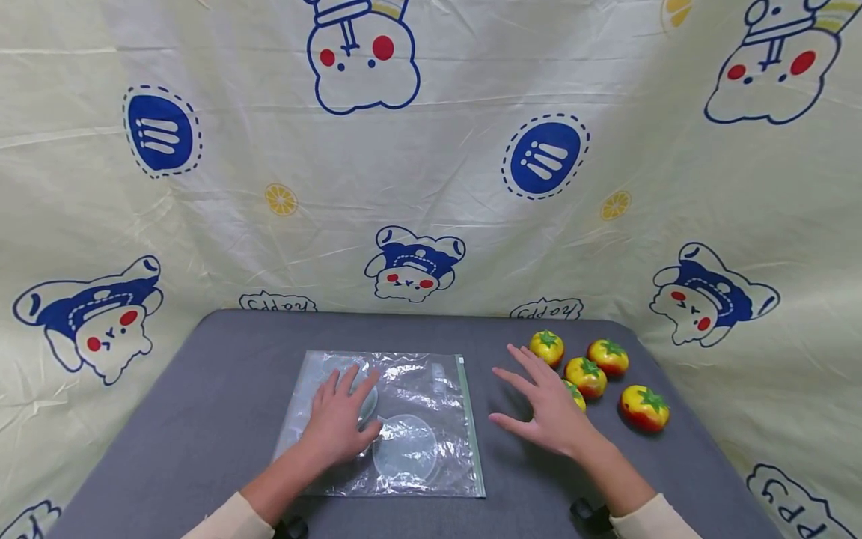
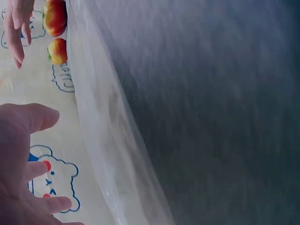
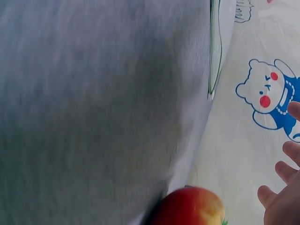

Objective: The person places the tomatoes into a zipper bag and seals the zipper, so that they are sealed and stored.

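**Two spread hands over a clear zip bag and five tomato-like fruits**

Nearest, two cream sleeves [image 1: 232, 520] [image 1: 656, 520] come in from the bottom edge. The left hand [image 1: 340, 419] is over the left part of a clear plastic bag [image 1: 420, 389], fingers spread and gripping nothing; whether it touches the plastic, I cannot tell. The right hand [image 1: 552, 412] is also spread and holds nothing, between the bag and the fruits.

The bag lies flat, left of centre, with a green strip [image 1: 471, 427] along its right edge. Two pale translucent circles [image 1: 405, 448] [image 1: 367, 404] show there; inside, beneath or printed is unclear. The film looks light, limp and slippery, best pinched at the strip or a corner.

To the right are five red-and-yellow fruits with green tops [image 1: 547, 348] [image 1: 608, 358] [image 1: 586, 377] [image 1: 575, 397] [image 1: 644, 409], one partly hidden by the right hand. They look smooth, firm and likely to roll, so cup them round the sides.

Beyond the grey table [image 1: 202, 449] hangs a cartoon-printed cloth [image 1: 458, 165]. Its outlined lettering, mostly upside down, includes "ppy"; no brand is legible on the bag.
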The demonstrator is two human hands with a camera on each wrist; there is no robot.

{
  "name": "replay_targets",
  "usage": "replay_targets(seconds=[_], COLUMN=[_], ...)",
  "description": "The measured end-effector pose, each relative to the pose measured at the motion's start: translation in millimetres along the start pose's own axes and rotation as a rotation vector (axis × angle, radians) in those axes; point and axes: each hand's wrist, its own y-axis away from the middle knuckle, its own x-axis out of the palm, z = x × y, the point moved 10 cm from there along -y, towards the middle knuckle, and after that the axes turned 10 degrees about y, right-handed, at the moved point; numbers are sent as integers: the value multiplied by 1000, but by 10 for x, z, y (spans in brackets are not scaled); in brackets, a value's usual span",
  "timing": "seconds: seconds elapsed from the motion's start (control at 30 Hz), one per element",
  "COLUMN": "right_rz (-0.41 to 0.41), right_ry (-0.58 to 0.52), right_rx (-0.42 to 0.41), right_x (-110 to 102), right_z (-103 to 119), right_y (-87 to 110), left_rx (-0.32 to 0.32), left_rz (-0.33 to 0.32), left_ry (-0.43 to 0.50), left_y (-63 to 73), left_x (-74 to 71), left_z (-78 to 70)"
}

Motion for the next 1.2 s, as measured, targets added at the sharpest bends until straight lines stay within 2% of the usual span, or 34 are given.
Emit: replay_targets(seconds=[0.27, 0.57, 0.8, 1.2], right_rz=[-8, 52, 96, 154], right_ry=[-78, -216, -308, -380], right_rx=[-1, 66, 77, 97], right_x=[59, 196, 346, 464], right_z=[150, 253, 316, 317], right_y=[8, 12, -3, -49], left_rx=[27, 7, -58, -188], left_rz=[9, 75, 173, 240], left_ry=[30, 14, -3, -51], left_y=[32, 47, 57, 37], left_x=[118, 285, 466, 595], left_z=[-137, -240, -260, -286])
